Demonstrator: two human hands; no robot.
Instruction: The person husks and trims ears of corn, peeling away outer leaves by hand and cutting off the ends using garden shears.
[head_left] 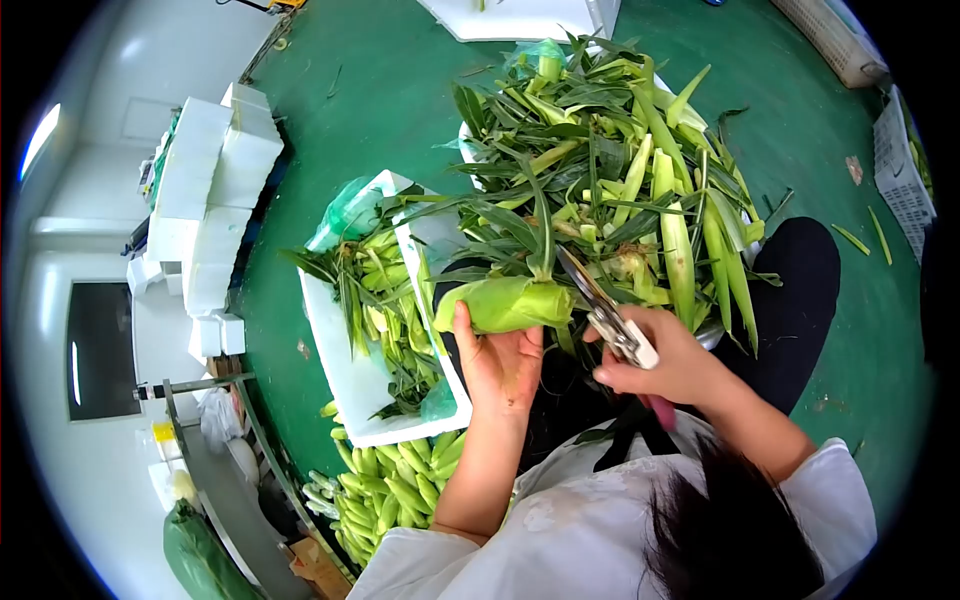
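Observation:
My left hand (497,368) is closed around an ear of corn (503,305) in its green husk, with the thumb on the near side. The ear lies roughly level above my lap. In my right hand (672,362) is a pair of pruning shears (622,335), its dark blades pointing up and left beside the right end of the ear. Whether the blades touch the husk I cannot tell. Behind both hands rises a big heap of cut corn leaves and husks (600,170), which hides most of the container under it.
To the left stands a white foam box (385,432) with corn and leaves inside. Below it lies a pile of trimmed green corn ears (390,490). White foam boxes (205,190) are stacked farther left. A grey crate (900,170) stands at the right on the green floor (350,90).

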